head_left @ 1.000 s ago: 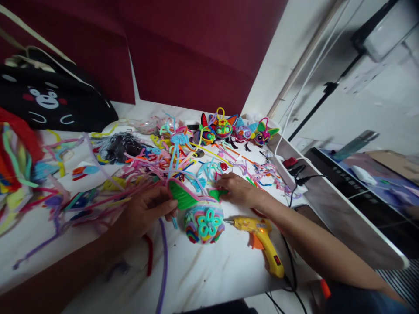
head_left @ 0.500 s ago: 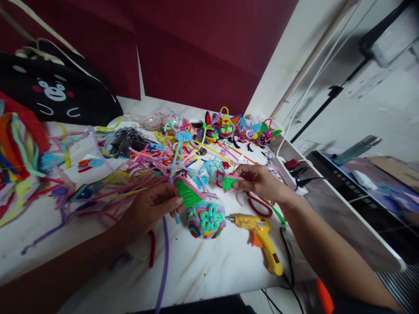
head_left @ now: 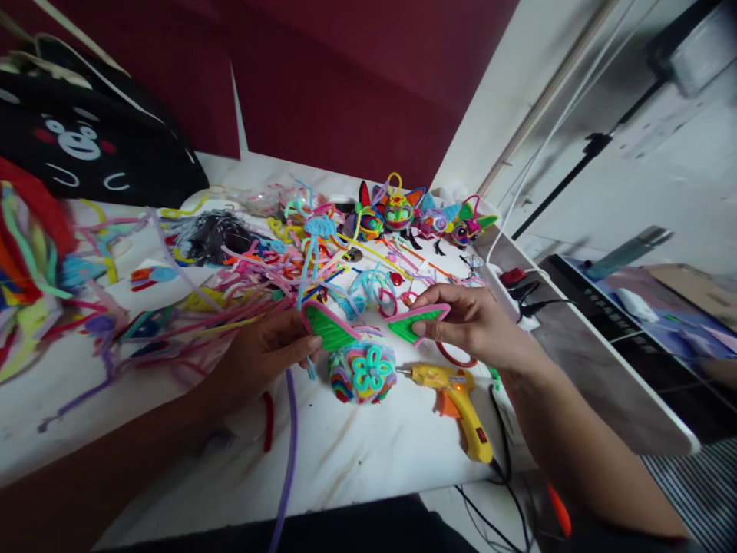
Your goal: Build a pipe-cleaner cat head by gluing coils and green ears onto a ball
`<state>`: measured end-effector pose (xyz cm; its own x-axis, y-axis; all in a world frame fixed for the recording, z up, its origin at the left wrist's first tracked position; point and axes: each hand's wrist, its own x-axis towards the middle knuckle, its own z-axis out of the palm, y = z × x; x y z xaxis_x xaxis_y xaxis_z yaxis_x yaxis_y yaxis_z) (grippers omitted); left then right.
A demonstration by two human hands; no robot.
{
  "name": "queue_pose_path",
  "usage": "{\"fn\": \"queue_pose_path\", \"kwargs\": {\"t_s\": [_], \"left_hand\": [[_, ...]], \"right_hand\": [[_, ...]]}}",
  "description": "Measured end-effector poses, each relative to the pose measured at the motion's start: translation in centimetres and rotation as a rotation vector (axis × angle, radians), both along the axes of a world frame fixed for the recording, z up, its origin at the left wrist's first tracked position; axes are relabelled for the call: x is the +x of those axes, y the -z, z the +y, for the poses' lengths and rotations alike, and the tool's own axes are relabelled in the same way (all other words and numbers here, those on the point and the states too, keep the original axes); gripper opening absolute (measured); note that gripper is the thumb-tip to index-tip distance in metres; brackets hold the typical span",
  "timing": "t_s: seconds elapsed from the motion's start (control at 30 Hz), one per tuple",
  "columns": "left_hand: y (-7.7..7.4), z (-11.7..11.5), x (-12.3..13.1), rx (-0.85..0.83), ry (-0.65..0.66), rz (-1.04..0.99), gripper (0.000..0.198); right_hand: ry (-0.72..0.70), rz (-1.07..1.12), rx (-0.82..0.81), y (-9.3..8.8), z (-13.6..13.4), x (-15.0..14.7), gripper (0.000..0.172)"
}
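Note:
Between thumb and fingers, my left hand (head_left: 276,342) pinches a green pipe-cleaner ear (head_left: 329,329) edged in pink. A matching green ear (head_left: 410,326) with a pink rim is pinched in my right hand (head_left: 461,321). Both ears are held just above a round ball (head_left: 362,376) wrapped in rainbow pipe cleaners, with a turquoise flower (head_left: 373,369) on its front. Whether either ear touches the ball, I cannot tell. A yellow glue gun (head_left: 454,392) lies right of the ball, its nozzle pointing at it.
Loose pipe cleaners (head_left: 259,269) are heaped across the table's left and middle. Several finished colourful ornaments (head_left: 397,211) stand at the back. A black bag (head_left: 86,130) sits back left. A purple pipe cleaner (head_left: 291,445) hangs over the front edge; cables (head_left: 507,438) run at the right.
My right hand has turned its ear, so more of the green face shows, its tip now pointing right. The left hand keeps its ear over the ball. The view has shifted slightly.

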<state>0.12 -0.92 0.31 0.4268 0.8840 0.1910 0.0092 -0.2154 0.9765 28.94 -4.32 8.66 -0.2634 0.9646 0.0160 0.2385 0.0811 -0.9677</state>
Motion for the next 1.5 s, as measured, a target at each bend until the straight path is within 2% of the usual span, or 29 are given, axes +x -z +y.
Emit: {"fn": "queue_pose_path", "kwargs": {"t_s": [0.17, 0.47, 0.87, 1.23, 1.5], "left_hand": [[-0.1, 0.1, 0.0, 0.020, -0.038, 0.039, 0.006], [-1.3, -0.3, 0.4, 0.027, -0.109, 0.087, 0.009], [-1.0, -0.3, 0.8, 0.024, -0.091, 0.052, 0.012], [-0.8, -0.2, 0.8, 0.039, -0.098, 0.089, 0.017], [-1.3, -0.5, 0.8, 0.013, -0.116, 0.147, 0.029]], "right_hand": [[0.011, -0.050, 0.067, 0.1, -1.0, -0.6, 0.027], [0.081, -0.006, 0.091, 2.5, -1.9, 0.2, 0.033], [0.111, -0.116, 0.190, 3.9, -1.8, -0.1, 0.023], [0.102, -0.219, 0.255, 4.1, -1.6, -0.6, 0.019], [0.061, -0.275, 0.294, 3.1, -1.8, -1.0, 0.012]]}}
